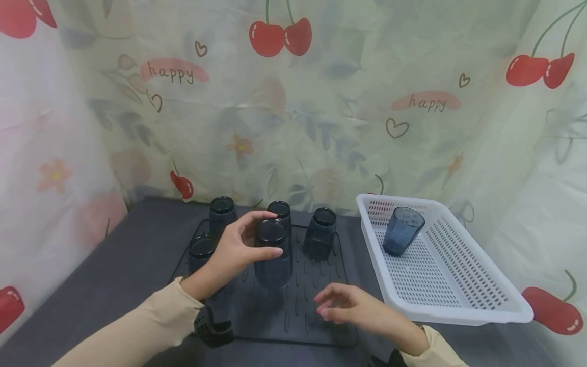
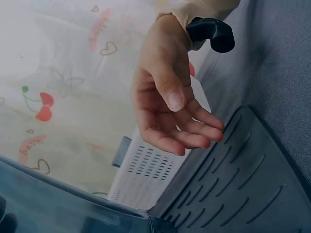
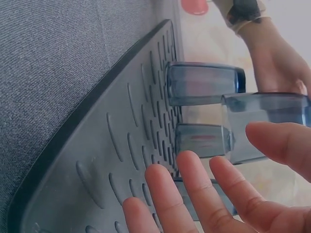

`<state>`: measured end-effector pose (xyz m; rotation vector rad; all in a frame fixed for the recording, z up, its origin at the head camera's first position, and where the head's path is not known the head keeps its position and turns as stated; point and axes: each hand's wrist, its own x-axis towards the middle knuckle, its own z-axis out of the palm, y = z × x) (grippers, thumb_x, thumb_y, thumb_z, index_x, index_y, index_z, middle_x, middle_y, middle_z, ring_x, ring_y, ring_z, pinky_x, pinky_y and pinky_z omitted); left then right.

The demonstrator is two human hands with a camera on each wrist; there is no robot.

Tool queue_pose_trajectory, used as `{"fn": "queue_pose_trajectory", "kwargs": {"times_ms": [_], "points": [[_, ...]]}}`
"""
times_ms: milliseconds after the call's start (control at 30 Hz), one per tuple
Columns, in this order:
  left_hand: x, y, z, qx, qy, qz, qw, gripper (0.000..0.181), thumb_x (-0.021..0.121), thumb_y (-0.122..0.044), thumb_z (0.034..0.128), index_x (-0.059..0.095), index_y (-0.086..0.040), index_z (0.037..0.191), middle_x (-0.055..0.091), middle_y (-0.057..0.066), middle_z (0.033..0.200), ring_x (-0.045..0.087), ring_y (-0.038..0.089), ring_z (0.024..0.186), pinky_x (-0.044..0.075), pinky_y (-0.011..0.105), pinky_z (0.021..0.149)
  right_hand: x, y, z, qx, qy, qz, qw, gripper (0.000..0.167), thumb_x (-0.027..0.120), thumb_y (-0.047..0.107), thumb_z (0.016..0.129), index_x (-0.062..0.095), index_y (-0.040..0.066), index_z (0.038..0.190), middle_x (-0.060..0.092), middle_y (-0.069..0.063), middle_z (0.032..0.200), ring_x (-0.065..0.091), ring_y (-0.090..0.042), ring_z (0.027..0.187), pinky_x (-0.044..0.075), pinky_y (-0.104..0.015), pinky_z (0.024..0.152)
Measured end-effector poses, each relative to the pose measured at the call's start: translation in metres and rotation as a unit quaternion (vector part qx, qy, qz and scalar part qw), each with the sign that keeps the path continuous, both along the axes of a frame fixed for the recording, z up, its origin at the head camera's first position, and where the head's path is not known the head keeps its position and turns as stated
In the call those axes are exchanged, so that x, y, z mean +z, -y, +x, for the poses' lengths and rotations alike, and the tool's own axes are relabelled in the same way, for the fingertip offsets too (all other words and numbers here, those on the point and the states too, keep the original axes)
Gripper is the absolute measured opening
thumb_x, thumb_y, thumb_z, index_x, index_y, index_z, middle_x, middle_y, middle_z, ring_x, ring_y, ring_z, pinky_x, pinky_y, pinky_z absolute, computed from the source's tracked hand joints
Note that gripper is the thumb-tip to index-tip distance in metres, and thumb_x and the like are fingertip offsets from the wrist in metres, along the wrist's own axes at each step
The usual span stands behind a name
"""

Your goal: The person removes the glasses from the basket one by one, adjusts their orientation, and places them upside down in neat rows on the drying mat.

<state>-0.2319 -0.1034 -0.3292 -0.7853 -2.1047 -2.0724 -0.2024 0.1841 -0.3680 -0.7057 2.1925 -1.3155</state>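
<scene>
My left hand [image 1: 234,244] grips a dark blue drinking glass [image 1: 274,267] between thumb and fingers near its base. That glass is upside down, its rim held above the black ridged drying mat [image 1: 316,311], as the right wrist view shows. Behind and beside it, several matching glasses [image 1: 319,235] stand upside down on the mat. My right hand [image 1: 350,308] hovers over the mat's front right part, fingers loosely bent and holding nothing. In the left wrist view the held glass [image 2: 73,206] fills the lower left corner, and my right hand [image 2: 167,97] shows its palm.
A white perforated plastic basket [image 1: 458,313] stands on the right of the grey cloth-covered table [image 1: 114,275]. Inside its far left part a blue glass [image 1: 402,232] leans, mouth up. A cherry-printed curtain [image 1: 293,117] hangs behind the table and along both sides.
</scene>
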Motion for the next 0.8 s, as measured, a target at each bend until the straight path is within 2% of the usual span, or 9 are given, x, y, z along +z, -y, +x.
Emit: {"fn": "queue_pose_trajectory", "kwargs": {"times_ms": [167,467,800], "points": [[-0.008,-0.001,-0.002,0.010,0.010,-0.009,0.9999,0.063,0.081,-0.005,0.0767,0.053,-0.011,0.133,0.056,0.010,0.133,0.061,0.014,0.114,0.052,0.028,0.091,-0.001,-0.001,0.000,-0.008,0.002,0.002,1.0000,0.033,0.060,0.020,0.096,0.058,-0.002,0.120,0.066,-0.017,0.107,0.066,-0.024,0.093,0.054,-0.033,0.076],[-0.022,-0.002,-0.004,0.015,0.027,-0.011,0.9995,0.067,0.081,-0.003,0.0755,0.050,-0.005,0.135,0.056,0.011,0.132,0.060,0.014,0.115,0.051,0.025,0.092,-0.002,-0.001,0.000,-0.016,0.008,-0.002,0.9998,0.033,0.061,0.021,0.096,0.059,-0.003,0.119,0.066,-0.015,0.105,0.066,-0.024,0.093,0.054,-0.034,0.076],[-0.037,-0.003,-0.006,0.026,0.059,-0.030,0.9974,0.065,0.082,-0.006,0.0750,0.052,-0.014,0.132,0.057,0.008,0.132,0.057,0.020,0.121,0.049,0.026,0.096,-0.003,-0.001,0.000,-0.023,0.014,-0.004,0.9996,0.032,0.061,0.019,0.095,0.059,-0.003,0.119,0.066,-0.013,0.103,0.067,-0.025,0.093,0.054,-0.033,0.075]]}}
